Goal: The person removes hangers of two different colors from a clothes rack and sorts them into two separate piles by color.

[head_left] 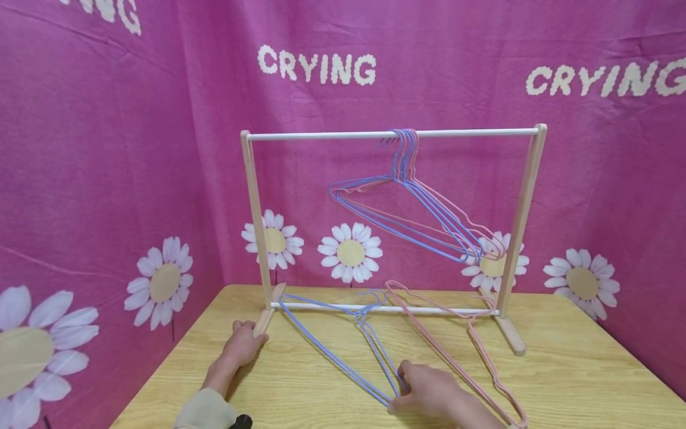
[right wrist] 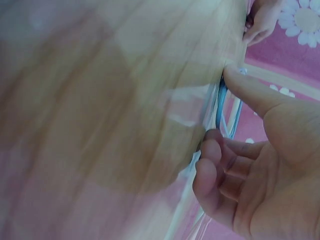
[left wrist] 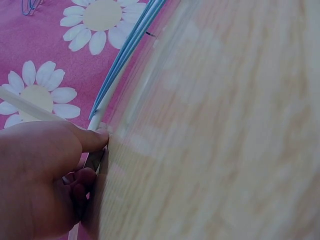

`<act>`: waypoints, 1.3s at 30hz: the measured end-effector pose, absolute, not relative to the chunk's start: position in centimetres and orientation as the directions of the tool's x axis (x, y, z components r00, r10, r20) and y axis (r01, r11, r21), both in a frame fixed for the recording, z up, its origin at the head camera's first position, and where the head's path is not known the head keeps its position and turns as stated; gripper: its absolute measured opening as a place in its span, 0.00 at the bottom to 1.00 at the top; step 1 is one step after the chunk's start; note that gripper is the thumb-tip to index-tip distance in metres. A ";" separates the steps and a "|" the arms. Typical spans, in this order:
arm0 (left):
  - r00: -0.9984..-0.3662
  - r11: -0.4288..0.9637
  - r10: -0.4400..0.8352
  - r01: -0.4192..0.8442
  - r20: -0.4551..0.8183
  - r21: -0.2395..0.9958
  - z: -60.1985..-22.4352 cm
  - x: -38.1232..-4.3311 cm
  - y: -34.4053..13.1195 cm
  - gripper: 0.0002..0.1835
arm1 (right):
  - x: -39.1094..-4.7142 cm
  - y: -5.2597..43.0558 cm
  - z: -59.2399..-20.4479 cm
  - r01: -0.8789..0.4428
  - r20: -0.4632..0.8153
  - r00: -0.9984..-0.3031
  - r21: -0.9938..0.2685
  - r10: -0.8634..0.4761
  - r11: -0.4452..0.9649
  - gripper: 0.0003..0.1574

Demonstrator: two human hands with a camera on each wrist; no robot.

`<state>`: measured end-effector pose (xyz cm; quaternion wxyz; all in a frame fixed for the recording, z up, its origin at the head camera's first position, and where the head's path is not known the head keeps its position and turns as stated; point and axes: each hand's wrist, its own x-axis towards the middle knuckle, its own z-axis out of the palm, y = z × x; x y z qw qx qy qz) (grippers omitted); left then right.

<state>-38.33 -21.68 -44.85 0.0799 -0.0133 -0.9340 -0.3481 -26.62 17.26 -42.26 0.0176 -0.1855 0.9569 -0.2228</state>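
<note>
A small clothes rack [head_left: 321,136] with wooden side posts and white rods stands on the table. My left hand [head_left: 243,345] grips the front end of its left wooden foot [head_left: 262,323], thumb on top in the left wrist view. Blue wire hangers [head_left: 332,357] lie stacked on the table, their hook ends by the lower rod. At their near corner is my right hand [head_left: 434,390], holding the corner between thumb [right wrist: 245,90] and fingers. Pink wire hangers [head_left: 485,351] lie stacked to the right, passing near my right wrist.
Several blue and pink hangers [head_left: 423,190] hang together from the top rod, right of its middle. The wooden table [head_left: 579,381] stretches out to the right of the rack. Behind it hangs a magenta cloth [head_left: 455,59] with daisies and lettering.
</note>
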 end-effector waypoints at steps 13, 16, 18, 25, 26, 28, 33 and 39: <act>-0.985 0.762 -0.028 0.088 0.169 0.641 -44.9 -38.1 -21.6 0.28 | -26.9 18.2 -41.7 -0.361 0.050 -0.919 -0.510 -0.392 0.781 0.39; -0.984 0.764 -0.030 0.090 0.174 0.639 -45.0 -38.1 -21.6 0.28 | -27.0 18.7 -40.8 -0.352 0.090 -0.929 -0.514 -0.359 0.782 0.37; -0.983 0.767 -0.028 0.095 0.180 0.635 -45.0 -38.1 -21.6 0.28 | -27.1 19.1 -39.9 -0.361 0.150 -0.931 -0.489 -0.332 0.794 0.36; -0.985 0.776 -0.025 0.090 0.173 0.624 -44.8 -38.3 -21.7 0.28 | -27.4 20.9 -36.8 -0.358 0.359 -0.909 -0.408 -0.213 0.840 0.29; -0.985 0.774 -0.026 0.089 0.172 0.627 -44.8 -38.3 -21.7 0.28 | -27.4 21.2 -36.4 -0.361 0.390 -0.899 -0.399 -0.200 0.843 0.28; -0.985 0.771 -0.027 0.088 0.170 0.631 -44.8 -38.3 -21.7 0.28 | -27.5 21.8 -35.6 -0.375 0.443 -0.877 -0.395 -0.184 0.839 0.28; -0.985 0.767 -0.026 0.089 0.169 0.635 -44.9 -38.3 -21.6 0.28 | -27.7 23.4 -33.5 -0.425 0.590 -0.790 -0.331 -0.167 0.842 0.28; -0.984 0.764 -0.025 0.095 0.177 0.638 -44.9 -38.3 -21.7 0.28 | -27.8 25.2 -31.2 -0.494 0.743 -0.641 -0.211 -0.189 0.844 0.29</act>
